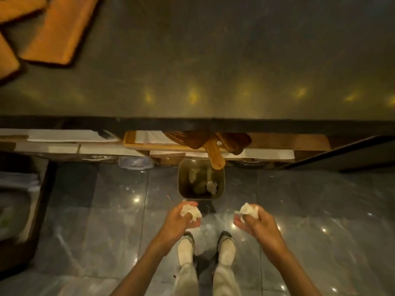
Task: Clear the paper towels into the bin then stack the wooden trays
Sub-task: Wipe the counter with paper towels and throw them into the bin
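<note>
Paper towels: two crumpled white wads, one per hand. The left wad (190,212) sits in the left hand (179,220), fingers curled around it; the right wad (249,211) is pinched in the right hand (255,222), fingers closed on it. Both are held over the floor, just short of the bin's near rim.

Bin (201,179): small, square-mouthed, metal-sided, standing on the floor directly ahead of the hands, tucked against the underside of the counter. Crumpled paper (212,186) already lies inside it.

Wooden trays (57,28): several flat rectangular pieces, orange-brown, lying loosely overlapped at the far left corner of the counter top, well apart from the bin.

Counter (213,60): dark, glossy, spotted with light reflections.

Shelf below counter edge: white folded items and wooden boards; a paddle handle (215,157) juts over the bin's far rim.

Floor (320,210): polished grey tile. Two pale shoes (186,248) below the hands.
</note>
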Demonstrator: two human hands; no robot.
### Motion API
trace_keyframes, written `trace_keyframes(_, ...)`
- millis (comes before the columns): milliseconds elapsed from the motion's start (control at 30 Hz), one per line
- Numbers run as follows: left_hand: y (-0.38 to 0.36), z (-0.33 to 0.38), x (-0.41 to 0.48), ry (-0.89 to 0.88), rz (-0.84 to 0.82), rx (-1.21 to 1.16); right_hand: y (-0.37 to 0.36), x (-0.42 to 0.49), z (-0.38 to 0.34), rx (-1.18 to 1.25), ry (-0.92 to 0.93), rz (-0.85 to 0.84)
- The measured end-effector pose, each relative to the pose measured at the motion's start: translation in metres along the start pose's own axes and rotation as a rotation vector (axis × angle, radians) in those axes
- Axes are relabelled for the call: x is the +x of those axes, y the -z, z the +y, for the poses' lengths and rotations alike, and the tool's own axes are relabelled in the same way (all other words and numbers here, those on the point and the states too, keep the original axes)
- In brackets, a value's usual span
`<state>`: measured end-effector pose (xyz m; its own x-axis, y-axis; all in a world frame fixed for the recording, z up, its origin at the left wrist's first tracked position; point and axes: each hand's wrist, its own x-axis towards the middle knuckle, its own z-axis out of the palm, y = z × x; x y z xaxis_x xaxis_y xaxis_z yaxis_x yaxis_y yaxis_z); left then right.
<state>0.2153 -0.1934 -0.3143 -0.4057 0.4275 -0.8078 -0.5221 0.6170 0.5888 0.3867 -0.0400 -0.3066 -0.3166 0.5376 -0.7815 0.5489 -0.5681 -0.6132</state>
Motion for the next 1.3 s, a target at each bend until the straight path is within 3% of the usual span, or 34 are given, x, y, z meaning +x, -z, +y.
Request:
trace_keyframes(233,-0.01,-0.092,0.128,0.089,0.167,-0.055,-0.032,0.132,0.101,-0.159,-0.097,-0.004)
trace_keyframes(333,-0.008,-0.116,0.171,0.119,0.126,-0.006,-0.057,0.185,0.124,0.029,-0.241,0.033)
trace_keyframes(500,0.001,-0.135,0.226,0.124,0.086,-0.022,-0.085,0.228,0.142,-0.213,-0.071,-0.04)
trace_keyframes(600,0.002,-0.129,0.252,0.145,0.145,0.001,-0.095,0.252,0.141,-0.212,-0.031,-0.061)
trace_keyframes(700,0.001,-0.125,0.283,0.05,0.127,-0.103,-0.1,0.282,0.136,-0.238,0.0,-0.027)
trace_keyframes(900,0.004,-0.127,0.343,-0.2,0.138,0.499,-0.106,0.329,0.134,-0.828,0.282,0.037)
trace_keyframes(1067,0.005,-0.146,0.364,-0.234,0.043,0.911,-0.11,0.355,0.148,-1.282,0.414,-0.174)
trace_keyframes(1167,0.012,-0.149,0.359,-0.214,0.03,1.075,-0.111,0.353,0.151,-1.367,0.393,-0.183)
trace_keyframes(1300,0.023,-0.136,0.34,-0.297,0.034,1.117,-0.114,0.331,0.146,-1.322,0.369,-0.096)
